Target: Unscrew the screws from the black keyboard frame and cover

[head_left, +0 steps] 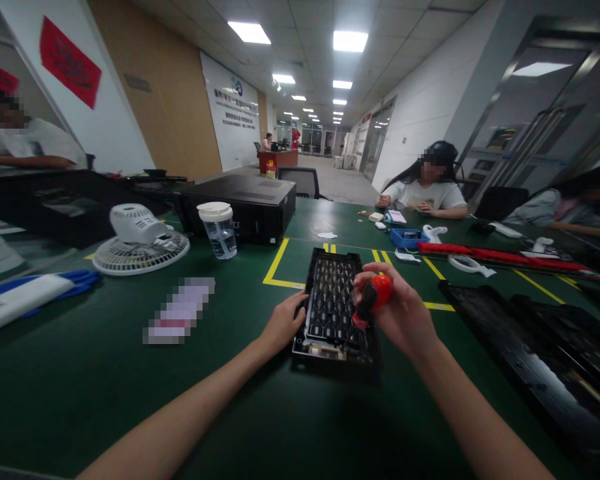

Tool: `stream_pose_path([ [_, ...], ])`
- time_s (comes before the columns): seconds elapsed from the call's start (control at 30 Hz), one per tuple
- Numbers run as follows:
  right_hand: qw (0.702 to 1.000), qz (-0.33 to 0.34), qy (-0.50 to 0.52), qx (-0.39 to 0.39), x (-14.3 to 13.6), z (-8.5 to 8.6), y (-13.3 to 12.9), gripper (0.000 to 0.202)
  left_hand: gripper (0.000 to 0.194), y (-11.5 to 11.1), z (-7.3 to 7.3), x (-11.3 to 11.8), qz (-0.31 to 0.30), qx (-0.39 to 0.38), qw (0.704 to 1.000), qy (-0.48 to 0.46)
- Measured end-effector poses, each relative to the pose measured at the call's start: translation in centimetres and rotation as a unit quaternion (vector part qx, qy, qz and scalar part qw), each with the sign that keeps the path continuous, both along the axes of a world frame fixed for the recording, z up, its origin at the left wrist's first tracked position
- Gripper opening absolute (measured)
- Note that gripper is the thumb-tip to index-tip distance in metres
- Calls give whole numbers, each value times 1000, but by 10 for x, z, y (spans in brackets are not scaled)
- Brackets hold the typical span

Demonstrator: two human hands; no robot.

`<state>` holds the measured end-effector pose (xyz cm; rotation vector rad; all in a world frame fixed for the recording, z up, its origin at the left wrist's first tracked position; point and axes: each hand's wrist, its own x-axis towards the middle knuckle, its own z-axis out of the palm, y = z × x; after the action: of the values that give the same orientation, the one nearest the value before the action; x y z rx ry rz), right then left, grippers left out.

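Gripping a red-handled screwdriver (373,298), the right hand (403,313) closes around it; just left, the left hand (283,325) presses fingers flat against the black tray (333,313).

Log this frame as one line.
left hand: steadies black keyboard frame edge | right hand: grips red-handled screwdriver over frame | surface: green table

The right hand (405,313) is hiding the screwdriver's (375,297) tip, a pixelated patch (180,311) is blurring something left, and black trays (545,360) are running off right.
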<state>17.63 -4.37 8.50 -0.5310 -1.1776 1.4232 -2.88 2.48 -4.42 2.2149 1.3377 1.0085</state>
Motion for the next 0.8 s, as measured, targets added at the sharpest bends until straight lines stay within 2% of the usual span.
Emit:
stream_pose_path([
  [0.17, 1000, 22, -4, -13, 2, 1, -1, 38, 35, 0, 0, -1, 4, 1, 1000, 2],
  [0.4, 998, 53, 15, -10, 3, -2, 2, 39, 36, 3, -5, -2, -2, 7, 1000, 2],
  [0.8, 998, 60, 3, -9, 9, -5, 6, 33, 36, 2, -4, -1, -3, -1, 1000, 4],
])
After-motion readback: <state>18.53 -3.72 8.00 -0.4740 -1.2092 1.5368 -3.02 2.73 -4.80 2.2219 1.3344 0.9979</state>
